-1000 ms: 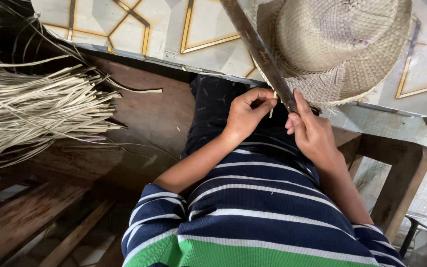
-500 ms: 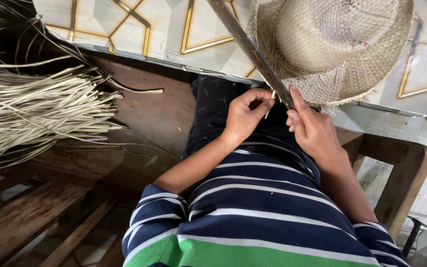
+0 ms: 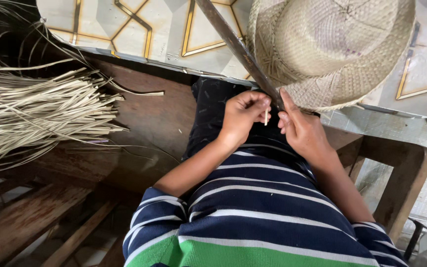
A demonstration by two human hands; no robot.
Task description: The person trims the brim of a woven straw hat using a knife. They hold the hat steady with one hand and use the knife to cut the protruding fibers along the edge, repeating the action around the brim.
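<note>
1. The left hand [image 3: 243,116] is curled closed, thumb and fingertips pinching a short pale straw strip [image 3: 266,117] that hangs down between the two hands.
2. The right hand [image 3: 302,131] sits just beside it, forefinger stretched up along the dark slanted stick [image 3: 238,49] and touching the brim of the woven straw hat [image 3: 332,49]; its other fingers are partly folded. Whether it actually grips the stick or the brim I cannot tell.
3. The hat rests crown up, at the far edge of the person's lap, over a tiled floor [image 3: 164,34] with gold lines. The stick runs from the top of the view down to the hands, crossing the brim's near edge.
4. Both forearms come out of a striped sleeve [image 3: 253,217], dark blue and white with a green band, above dark trousers.
5. To the left, well apart from the hands, a loose bundle of dried straw strips [image 3: 35,113] lies on the worn wooden surface [image 3: 149,123], one stray strip curling toward the middle.
6. Risks, as I judge them: the pinched strip looks thin and dry, so a sharp bend or hard tug could snap or split it. The hat is held only lightly, so a pull on the brim could turn it or slide it off the lap. The stick looks unsupported and could slip.
</note>
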